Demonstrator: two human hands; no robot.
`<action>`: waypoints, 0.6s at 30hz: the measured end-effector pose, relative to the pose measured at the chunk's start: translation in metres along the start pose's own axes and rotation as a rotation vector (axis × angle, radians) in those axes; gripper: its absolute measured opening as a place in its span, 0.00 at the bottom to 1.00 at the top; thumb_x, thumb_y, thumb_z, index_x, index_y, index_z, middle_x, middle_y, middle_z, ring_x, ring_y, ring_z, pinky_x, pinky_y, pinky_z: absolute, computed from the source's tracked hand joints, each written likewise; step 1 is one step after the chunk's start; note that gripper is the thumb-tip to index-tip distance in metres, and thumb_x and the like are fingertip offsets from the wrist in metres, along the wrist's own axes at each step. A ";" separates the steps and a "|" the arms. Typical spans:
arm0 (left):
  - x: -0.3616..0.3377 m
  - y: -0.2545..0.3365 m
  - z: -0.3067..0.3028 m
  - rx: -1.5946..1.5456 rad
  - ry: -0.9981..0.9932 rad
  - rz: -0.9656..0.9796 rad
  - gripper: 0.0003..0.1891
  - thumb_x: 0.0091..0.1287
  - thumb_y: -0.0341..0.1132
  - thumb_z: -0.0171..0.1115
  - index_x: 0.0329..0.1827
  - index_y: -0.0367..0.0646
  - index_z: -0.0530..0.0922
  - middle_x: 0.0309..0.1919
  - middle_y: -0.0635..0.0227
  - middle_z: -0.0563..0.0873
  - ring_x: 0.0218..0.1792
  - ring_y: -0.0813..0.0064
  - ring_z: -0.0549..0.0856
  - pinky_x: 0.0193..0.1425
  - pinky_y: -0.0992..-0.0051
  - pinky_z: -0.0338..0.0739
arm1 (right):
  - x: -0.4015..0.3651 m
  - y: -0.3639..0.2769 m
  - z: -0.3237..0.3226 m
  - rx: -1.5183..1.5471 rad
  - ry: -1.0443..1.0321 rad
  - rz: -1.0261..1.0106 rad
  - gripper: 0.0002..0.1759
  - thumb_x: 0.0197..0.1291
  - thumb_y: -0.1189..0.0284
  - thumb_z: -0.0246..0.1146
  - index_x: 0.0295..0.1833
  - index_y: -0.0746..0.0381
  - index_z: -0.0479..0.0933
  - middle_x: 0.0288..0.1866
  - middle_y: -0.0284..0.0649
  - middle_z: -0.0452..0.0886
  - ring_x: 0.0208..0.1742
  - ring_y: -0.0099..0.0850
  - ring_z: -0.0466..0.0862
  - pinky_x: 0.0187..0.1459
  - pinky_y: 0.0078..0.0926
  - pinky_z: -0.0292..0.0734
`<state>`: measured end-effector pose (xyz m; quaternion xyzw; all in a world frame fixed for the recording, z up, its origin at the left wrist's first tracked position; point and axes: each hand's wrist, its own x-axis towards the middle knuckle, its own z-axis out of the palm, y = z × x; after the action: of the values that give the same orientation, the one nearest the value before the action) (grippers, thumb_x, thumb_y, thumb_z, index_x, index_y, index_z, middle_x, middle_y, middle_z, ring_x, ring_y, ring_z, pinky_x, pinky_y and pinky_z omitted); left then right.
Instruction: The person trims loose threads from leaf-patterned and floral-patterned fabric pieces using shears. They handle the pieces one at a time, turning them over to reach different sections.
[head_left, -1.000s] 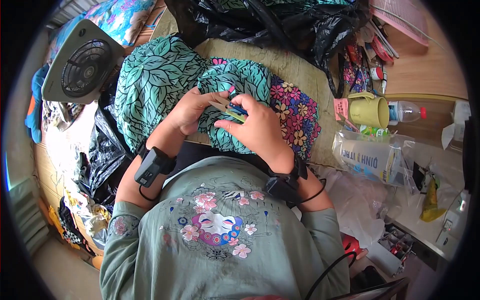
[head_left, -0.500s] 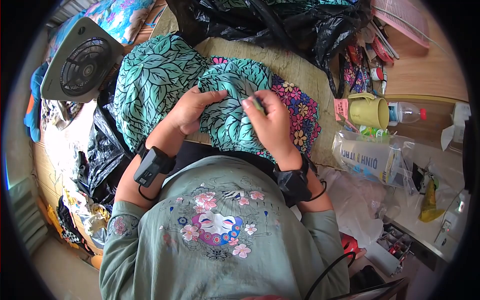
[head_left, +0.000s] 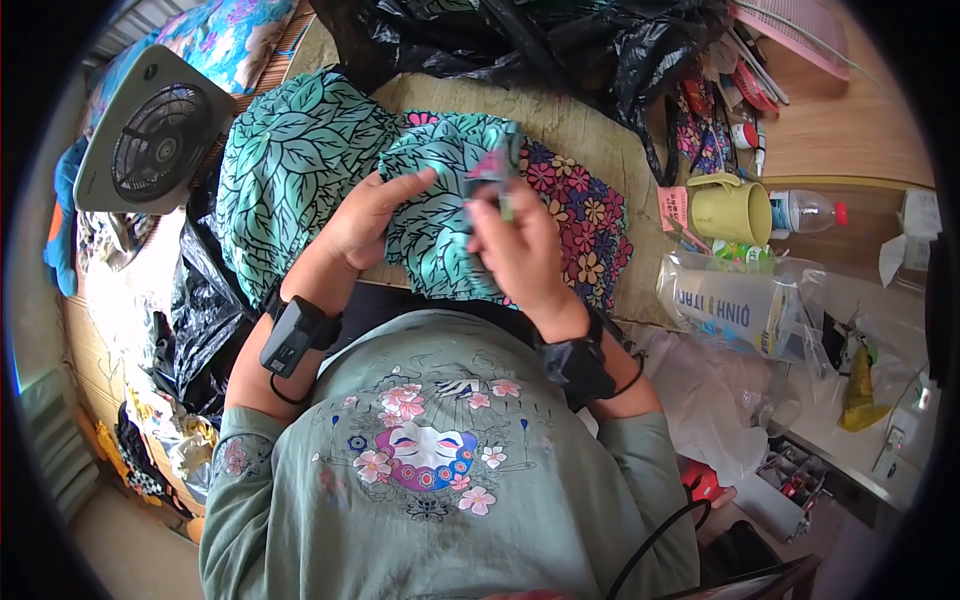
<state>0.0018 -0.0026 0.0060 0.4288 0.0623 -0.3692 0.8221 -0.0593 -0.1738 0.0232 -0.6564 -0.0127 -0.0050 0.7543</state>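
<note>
A piece of teal fabric with a black leaf print [head_left: 430, 235] lies in front of me, partly over a floral-print cloth [head_left: 590, 225]. My left hand [head_left: 370, 220] grips its left side, thumb on top and the other fingers mostly hidden. Blurred by motion, my right hand [head_left: 525, 255] is closed at the fabric's right side. Between its fingers is a small dark-and-green tool [head_left: 507, 207], whose kind I cannot make out. A strip of the fabric stands up beside those fingertips, showing some pink. To the left sits a bunched heap of the same leaf-print fabric [head_left: 290, 150].
A black plastic bag [head_left: 640, 60] spreads along the far side. On the right are a yellow mug [head_left: 730, 212], a water bottle [head_left: 800, 213] and a clear printed bag [head_left: 730, 300]. A box fan [head_left: 150, 135] stands at the left, above another black bag [head_left: 205, 310].
My right hand has shifted slightly left and turned, and the fabric edge beside it now stands up. The left hand keeps its hold. The whole view has shifted a little.
</note>
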 end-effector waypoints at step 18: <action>-0.001 0.001 0.006 0.013 0.027 -0.022 0.14 0.66 0.30 0.61 0.52 0.34 0.77 0.43 0.60 0.86 0.41 0.67 0.87 0.47 0.66 0.84 | -0.027 0.007 -0.056 -0.352 -0.058 -0.120 0.16 0.59 0.76 0.67 0.52 0.66 0.74 0.45 0.34 0.83 0.40 0.17 0.79 0.42 0.16 0.74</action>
<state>0.0006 -0.0061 0.0106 0.4384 0.0758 -0.3729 0.8142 -0.0850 -0.2284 0.0083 -0.7762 -0.0723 -0.0331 0.6255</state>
